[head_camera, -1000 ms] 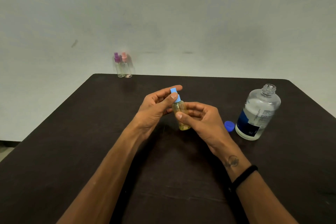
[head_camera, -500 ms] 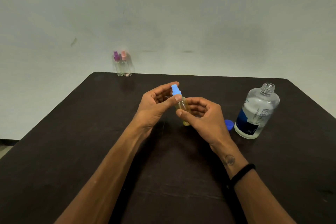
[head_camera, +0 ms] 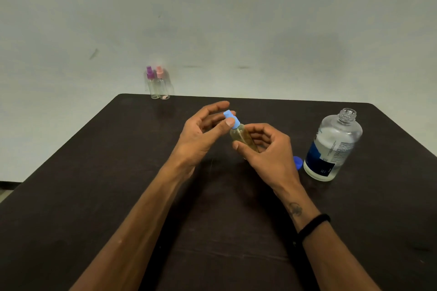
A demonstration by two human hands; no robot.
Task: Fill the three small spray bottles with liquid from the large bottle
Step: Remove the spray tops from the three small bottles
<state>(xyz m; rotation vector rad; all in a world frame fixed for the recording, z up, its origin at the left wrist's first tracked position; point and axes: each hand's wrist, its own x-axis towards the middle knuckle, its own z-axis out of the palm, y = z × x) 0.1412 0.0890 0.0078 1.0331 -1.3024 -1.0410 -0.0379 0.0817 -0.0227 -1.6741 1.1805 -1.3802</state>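
My right hand point(head_camera: 269, 153) holds a small clear spray bottle point(head_camera: 241, 136) by its body, tilted to the left above the dark table point(head_camera: 94, 196). It has yellowish liquid inside. My left hand point(head_camera: 201, 134) pinches its light blue spray top point(head_camera: 231, 118) between thumb and fingers. The large clear bottle point(head_camera: 332, 146) stands uncapped at the right, partly full, with a dark blue label. Its blue cap point(head_camera: 298, 162) lies beside it, partly hidden by my right hand. Two more small spray bottles, one purple-topped point(head_camera: 151, 82) and one pink-topped point(head_camera: 162, 82), stand at the table's far edge.
A plain pale wall point(head_camera: 236, 19) rises right behind the table. A black band circles my right wrist point(head_camera: 313, 223). The table's left edge runs diagonally toward me.
The small bottle has tilted slightly and my left fingers have shifted around the blue top. The other bottles have stayed put.
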